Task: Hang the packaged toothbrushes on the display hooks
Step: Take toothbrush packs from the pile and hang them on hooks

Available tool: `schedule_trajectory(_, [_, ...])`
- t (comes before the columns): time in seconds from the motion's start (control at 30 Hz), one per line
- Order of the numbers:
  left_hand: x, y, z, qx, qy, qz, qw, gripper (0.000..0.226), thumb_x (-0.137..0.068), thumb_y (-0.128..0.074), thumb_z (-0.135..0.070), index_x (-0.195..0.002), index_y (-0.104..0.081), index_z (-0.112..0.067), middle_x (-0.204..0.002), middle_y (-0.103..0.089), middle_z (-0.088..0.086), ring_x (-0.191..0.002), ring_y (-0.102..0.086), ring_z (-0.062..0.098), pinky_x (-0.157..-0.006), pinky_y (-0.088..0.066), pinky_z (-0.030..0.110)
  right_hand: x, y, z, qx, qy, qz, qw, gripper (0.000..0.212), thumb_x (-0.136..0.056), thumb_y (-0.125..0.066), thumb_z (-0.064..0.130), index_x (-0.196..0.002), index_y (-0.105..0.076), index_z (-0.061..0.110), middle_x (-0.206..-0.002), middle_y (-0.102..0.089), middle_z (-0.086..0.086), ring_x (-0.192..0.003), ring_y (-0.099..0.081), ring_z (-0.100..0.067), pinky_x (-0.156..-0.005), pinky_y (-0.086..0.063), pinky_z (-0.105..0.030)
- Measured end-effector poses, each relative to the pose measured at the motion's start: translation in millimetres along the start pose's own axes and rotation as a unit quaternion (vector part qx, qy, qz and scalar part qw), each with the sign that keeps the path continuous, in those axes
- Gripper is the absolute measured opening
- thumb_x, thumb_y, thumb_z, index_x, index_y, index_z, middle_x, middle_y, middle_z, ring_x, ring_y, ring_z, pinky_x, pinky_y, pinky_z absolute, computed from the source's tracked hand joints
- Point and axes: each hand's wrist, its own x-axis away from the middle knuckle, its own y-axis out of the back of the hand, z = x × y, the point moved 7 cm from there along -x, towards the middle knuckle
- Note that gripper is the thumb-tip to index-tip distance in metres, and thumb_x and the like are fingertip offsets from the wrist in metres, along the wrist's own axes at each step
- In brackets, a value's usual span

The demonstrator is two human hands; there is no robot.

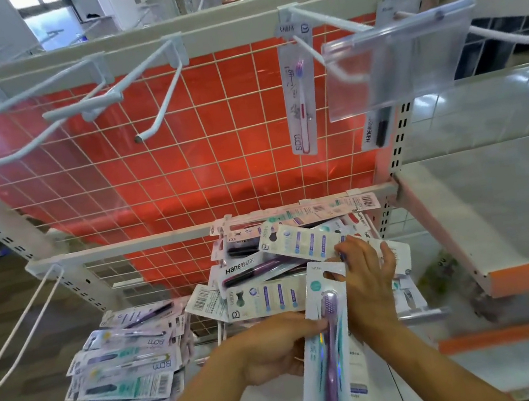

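Observation:
My left hand (279,347) grips a long pack with a purple toothbrush (330,339) at its left edge, low in the middle. My right hand (368,274) touches the pack's top near its hang hole, thumb under the card and fingers spread over the pile. Behind lies a heap of packaged toothbrushes (279,260). One pack with a red-handled brush (300,97) hangs on a white hook (307,20) at the upper right. A dark-handled Hane pack (378,130) hangs behind a clear price-tag holder (400,57).
Bare white hooks (164,101) jut from the top rail over the red wire-grid panel (181,165). A second stack of toothbrush packs (126,367) lies lower left. A long hook (23,325) slopes down at the left. White shelf boards (484,200) stand to the right.

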Motion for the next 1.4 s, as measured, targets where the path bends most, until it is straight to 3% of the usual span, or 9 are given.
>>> schedule_trajectory(0.3, [4, -7, 3, 0.051, 0.01, 0.026, 0.998, 0.026, -0.097, -0.053, -0.031, -0.112, -0.065, -0.014, -0.105, -0.07, 0.004, -0.093, -0.065, 0.017, -0.092, -0.051, 0.036, 5, -7, -7, 0.007, 0.012, 0.033, 0.999, 0.052, -0.069, -0.072, 0.032, -0.108, -0.044, 0.014, -0.113, -0.043, -0.003, -0.116, -0.044, -0.025, -0.108, -0.017, -0.05])
schedule_trajectory(0.43, [1, -16, 12, 0.061, 0.025, 0.05, 0.997, 0.036, -0.096, -0.053, -0.036, -0.123, -0.06, -0.012, -0.118, -0.064, 0.008, -0.098, -0.064, 0.017, -0.091, -0.052, 0.033, 3, -4, -8, -0.018, 0.009, 0.032, 0.999, 0.038, -0.078, -0.054, 0.041, -0.105, -0.045, 0.016, -0.105, -0.056, -0.008, -0.109, -0.049, -0.024, -0.107, -0.029, -0.051])
schedule_trajectory(0.53, [-2, -16, 12, 0.056, 0.003, 0.041, 0.998, 0.039, -0.092, -0.055, -0.037, -0.119, -0.062, -0.01, -0.112, -0.066, 0.007, -0.097, -0.064, 0.017, -0.09, -0.053, 0.031, -2, -4, -6, -0.029, 0.01, 0.049, 0.998, 0.027, -0.079, -0.049, 0.04, -0.095, -0.048, 0.019, -0.091, -0.062, -0.008, -0.098, -0.051, -0.021, -0.097, -0.045, -0.047])
schedule_trajectory(0.67, [7, -15, 1, 0.033, -0.025, 0.039, 0.998, 0.038, -0.084, -0.057, -0.037, -0.11, -0.062, -0.01, -0.101, -0.071, 0.003, -0.09, -0.067, 0.013, -0.084, -0.056, 0.029, -7, -7, -8, -0.017, 0.015, 0.07, 0.997, 0.023, -0.071, -0.072, 0.028, -0.082, -0.064, 0.009, -0.091, -0.062, -0.01, -0.092, -0.054, -0.024, -0.079, -0.052, -0.041])
schedule_trajectory(0.83, [22, -4, -22, 0.014, -0.067, 0.016, 0.998, 0.027, -0.09, -0.057, -0.032, -0.098, -0.064, -0.008, -0.09, -0.074, 0.001, -0.081, -0.069, 0.01, -0.073, -0.054, 0.022, -37, 4, -14, -0.096, -0.099, 0.066, 0.988, 0.023, -0.084, -0.061, 0.024, -0.102, -0.062, 0.009, -0.105, -0.06, -0.009, -0.098, -0.052, -0.025, -0.082, -0.048, -0.041])
schedule_trajectory(0.93, [33, 9, -46, 0.028, -0.124, -0.039, 0.991, 0.034, -0.084, -0.056, -0.03, -0.106, -0.066, -0.007, -0.094, -0.075, 0.005, -0.082, -0.069, 0.015, -0.08, -0.058, 0.031, -51, 13, -9, -0.223, -0.207, 0.08, 0.949, 0.031, -0.093, -0.053, 0.024, -0.121, -0.053, 0.01, -0.112, -0.054, 0.002, -0.105, -0.05, -0.017, -0.092, -0.043, -0.032])
schedule_trajectory(1.03, [40, 18, -62, 0.034, -0.161, -0.077, 0.983, 0.043, -0.089, -0.063, -0.033, -0.118, -0.063, -0.002, -0.113, -0.069, 0.02, -0.099, -0.065, 0.029, -0.098, -0.048, 0.049, -50, 15, 4, -0.381, -0.331, 0.166, 0.847, 0.029, -0.097, -0.05, 0.036, -0.123, -0.046, 0.023, -0.107, -0.057, 0.012, -0.098, -0.056, -0.003, -0.089, -0.047, -0.026])
schedule_trajectory(1.17, [48, 26, -82, 0.12, -0.235, -0.093, 0.96, 0.034, -0.081, -0.055, -0.025, -0.106, -0.067, -0.005, -0.091, -0.074, 0.012, -0.077, -0.071, 0.019, -0.071, -0.06, 0.03, -44, 9, 33, -0.488, -0.339, 0.291, 0.75, 0.019, -0.1, -0.046, 0.034, -0.107, -0.061, 0.026, -0.101, -0.07, 0.006, -0.098, -0.066, -0.011, -0.093, -0.051, -0.035])
schedule_trajectory(1.4, [70, 45, -87, 0.128, -0.29, -0.154, 0.936, 0.026, -0.087, -0.052, -0.022, -0.1, -0.069, -0.006, -0.088, -0.075, 0.01, -0.073, -0.072, 0.017, -0.063, -0.059, 0.026, -55, 5, 29, -0.493, -0.372, 0.277, 0.736, 0.021, -0.102, -0.045, 0.022, -0.107, -0.065, 0.023, -0.097, -0.074, -0.002, -0.09, -0.071, -0.022, -0.085, -0.057, -0.048])
